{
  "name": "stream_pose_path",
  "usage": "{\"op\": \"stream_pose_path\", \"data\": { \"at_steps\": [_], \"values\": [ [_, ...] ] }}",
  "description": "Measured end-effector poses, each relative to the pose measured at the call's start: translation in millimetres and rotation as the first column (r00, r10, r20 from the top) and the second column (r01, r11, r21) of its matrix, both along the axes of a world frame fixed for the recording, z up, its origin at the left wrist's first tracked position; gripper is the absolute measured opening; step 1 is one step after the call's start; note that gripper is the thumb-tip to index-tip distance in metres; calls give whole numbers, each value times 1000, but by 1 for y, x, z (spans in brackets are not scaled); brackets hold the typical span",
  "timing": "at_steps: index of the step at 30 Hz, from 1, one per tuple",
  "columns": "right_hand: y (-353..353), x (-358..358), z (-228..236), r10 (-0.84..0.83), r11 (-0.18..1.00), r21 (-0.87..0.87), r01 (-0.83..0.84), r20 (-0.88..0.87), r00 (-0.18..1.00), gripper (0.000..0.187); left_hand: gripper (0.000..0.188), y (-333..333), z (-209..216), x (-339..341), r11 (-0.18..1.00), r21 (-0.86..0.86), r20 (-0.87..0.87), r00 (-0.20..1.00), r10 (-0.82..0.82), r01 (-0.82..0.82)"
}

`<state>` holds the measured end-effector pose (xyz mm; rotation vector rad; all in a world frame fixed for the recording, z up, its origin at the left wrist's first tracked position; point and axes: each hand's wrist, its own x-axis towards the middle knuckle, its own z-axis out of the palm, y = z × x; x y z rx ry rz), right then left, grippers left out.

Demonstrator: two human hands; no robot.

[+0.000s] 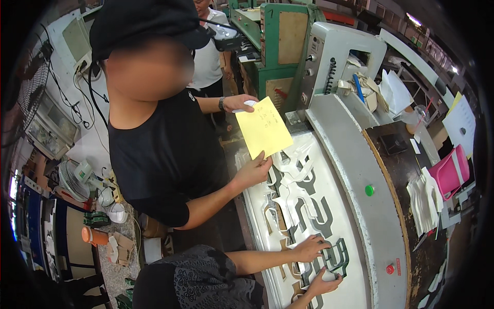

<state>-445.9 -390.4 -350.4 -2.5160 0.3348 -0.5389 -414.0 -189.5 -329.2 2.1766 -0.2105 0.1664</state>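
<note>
A dark green cutting die (338, 256) with a forked outline lies on the white sheet material (346, 216) over the press bed. My left hand (312, 248) grips the die's upper left edge with bent fingers. Below it, my right hand (324, 283) has its fingers closed on the die's lower edge. Forked shapes have been cut out of the sheet beside my hands, leaving dark gaps and loose white strips (293, 206). Across the bed, a co-worker in a black shirt holds a yellow paper (265, 127) with handwriting in both hands.
The grey press beam (355, 149) curves along the bed's right side, with a green button (369, 190) and a red button (390, 269). Beyond it are a stack of white pieces (424, 201) and a pink basket (452, 172). A second person stands behind the co-worker.
</note>
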Motion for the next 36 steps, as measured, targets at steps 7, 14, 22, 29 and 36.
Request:
{"op": "stream_pose_path", "data": {
  "at_steps": [7,14,22,29,36],
  "values": [
    [1,0,2,-25,1000,6,26,-48,999,74,54,1,6,0,1000,-23,-24,1000,-8,8],
    [3,1,5,-10,1000,-2,9,-70,997,74,53,1,-3,0,1000,-20,7,1000,19,-19],
    [2,0,2,-16,1000,-22,15,-77,997,76,51,2,-1,-1,999,-46,4,1000,25,-25],
    [4,0,5,-5,1000,-18,4,-85,996,74,49,3,0,-2,999,-49,6,1000,19,-19],
    [9,-1,12,-7,1000,-1,7,-92,996,74,52,5,3,-2,1000,-15,2,1000,26,-26]
  ]
}}
